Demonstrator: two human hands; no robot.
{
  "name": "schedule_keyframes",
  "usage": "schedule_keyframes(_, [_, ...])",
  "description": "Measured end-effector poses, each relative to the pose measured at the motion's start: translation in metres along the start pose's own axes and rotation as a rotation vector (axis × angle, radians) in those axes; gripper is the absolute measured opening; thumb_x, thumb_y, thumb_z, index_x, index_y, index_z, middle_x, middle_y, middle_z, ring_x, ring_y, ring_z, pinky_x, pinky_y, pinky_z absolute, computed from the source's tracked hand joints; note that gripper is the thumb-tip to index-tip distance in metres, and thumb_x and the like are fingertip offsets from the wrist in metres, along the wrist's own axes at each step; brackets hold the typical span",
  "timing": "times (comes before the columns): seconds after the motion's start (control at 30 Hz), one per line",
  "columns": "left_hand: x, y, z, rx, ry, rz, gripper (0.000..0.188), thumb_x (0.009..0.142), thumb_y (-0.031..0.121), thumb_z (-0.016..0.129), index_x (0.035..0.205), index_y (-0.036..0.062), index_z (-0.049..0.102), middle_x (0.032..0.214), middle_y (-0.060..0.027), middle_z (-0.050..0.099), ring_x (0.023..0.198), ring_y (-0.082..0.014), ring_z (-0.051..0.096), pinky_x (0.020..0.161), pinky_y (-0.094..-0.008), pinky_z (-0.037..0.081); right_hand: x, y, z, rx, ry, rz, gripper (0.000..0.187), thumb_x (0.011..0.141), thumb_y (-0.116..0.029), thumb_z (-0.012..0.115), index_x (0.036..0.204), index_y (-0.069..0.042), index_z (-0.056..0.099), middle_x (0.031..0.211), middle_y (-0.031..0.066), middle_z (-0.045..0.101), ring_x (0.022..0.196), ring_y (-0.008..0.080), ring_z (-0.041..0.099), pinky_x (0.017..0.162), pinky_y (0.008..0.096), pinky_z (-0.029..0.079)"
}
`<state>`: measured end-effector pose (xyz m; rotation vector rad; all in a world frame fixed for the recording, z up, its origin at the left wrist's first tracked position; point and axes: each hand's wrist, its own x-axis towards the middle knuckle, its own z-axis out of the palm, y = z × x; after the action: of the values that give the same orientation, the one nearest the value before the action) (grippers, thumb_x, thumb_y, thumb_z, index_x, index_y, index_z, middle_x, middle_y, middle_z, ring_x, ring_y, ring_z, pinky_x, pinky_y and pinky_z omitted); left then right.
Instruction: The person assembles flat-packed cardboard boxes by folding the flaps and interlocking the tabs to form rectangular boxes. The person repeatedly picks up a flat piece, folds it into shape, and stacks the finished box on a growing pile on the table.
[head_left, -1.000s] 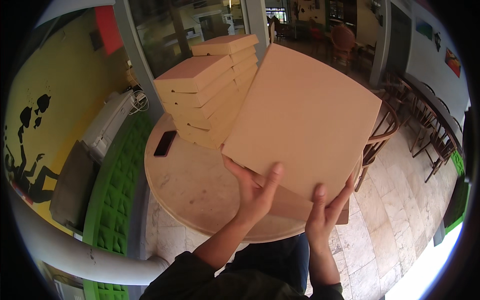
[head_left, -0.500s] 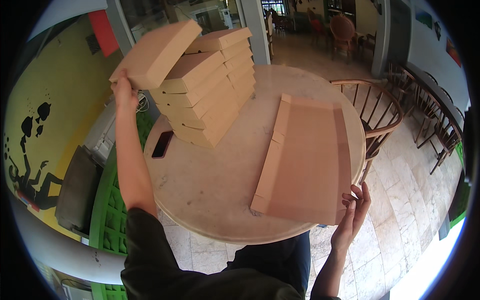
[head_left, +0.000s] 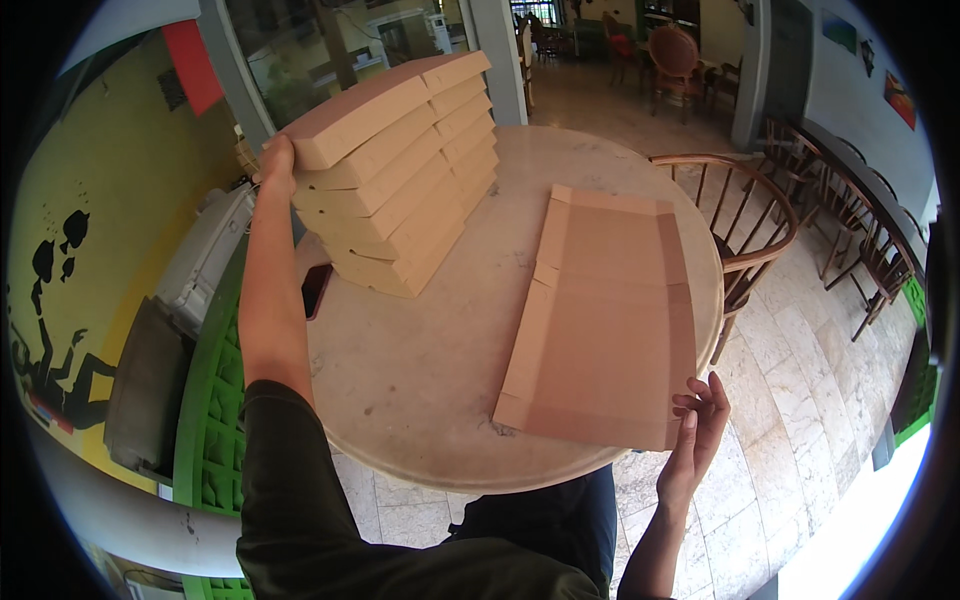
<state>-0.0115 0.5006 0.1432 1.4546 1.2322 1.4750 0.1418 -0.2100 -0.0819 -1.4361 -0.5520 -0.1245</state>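
My left hand grips the left end of a brown cardboard box, which lies on top of the near column of stacked boxes; some of its fingers are hidden behind the box. A second column of boxes stands right behind, its top about level with the held box. To the right, a flat sheet of cardboard with a creased, folded-up left edge lies on the round table. Beside its near right corner hovers my right hand, fingers loosely bent and apart, holding nothing.
A dark phone lies near the table's left edge, partly covered by my left forearm. Wooden chairs stand on the right, the nearest chair close to the table. A green lattice bench is at the left.
The box in my left hand has come down from a tilted position above the stack and now rests on it. My right hand has barely moved.
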Motion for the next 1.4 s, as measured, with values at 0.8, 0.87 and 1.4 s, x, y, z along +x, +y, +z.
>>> schedule_keyframes(0.8, [-0.315,0.006,-0.022,0.009,-0.053,1.323,0.042,0.096,0.016,0.068,0.13,-0.0079,0.059,0.125,-0.0238,0.059,0.116,-0.0369,0.057,0.1,-0.0433,0.048,0.016,0.02,0.032,-0.936,-1.018,-0.19,0.064,0.078,-0.031,0.092,0.131,-0.001,0.072,0.153,0.0129,0.059,0.147,0.037,0.048,0.125,0.0467,0.036])
schedule_keyframes(0.87, [-0.376,-0.018,-0.024,0.057,-0.301,1.375,0.031,0.096,0.01,0.067,0.12,-0.008,0.064,0.117,-0.0235,0.062,0.109,-0.0364,0.062,0.095,-0.0442,0.051,0.014,0.026,0.032,-0.953,-1.027,-0.251,0.052,0.084,-0.026,0.086,0.128,-0.002,0.074,0.148,0.0128,0.062,0.144,0.0353,0.052,0.125,0.0447,0.037])
schedule_keyframes(1.4, [-0.424,-0.138,0.006,-0.182,-1.086,0.539,0.007,0.098,0.005,0.073,0.103,0.0001,0.073,0.095,-0.008,0.071,0.085,-0.0172,0.065,0.08,-0.0304,0.053,0.052,0.016,0.035,-0.675,-1.139,-0.062,0.019,0.088,-0.015,0.081,0.101,-0.003,0.075,0.102,0.0135,0.073,0.098,0.0359,0.071,0.087,0.0452,0.056])
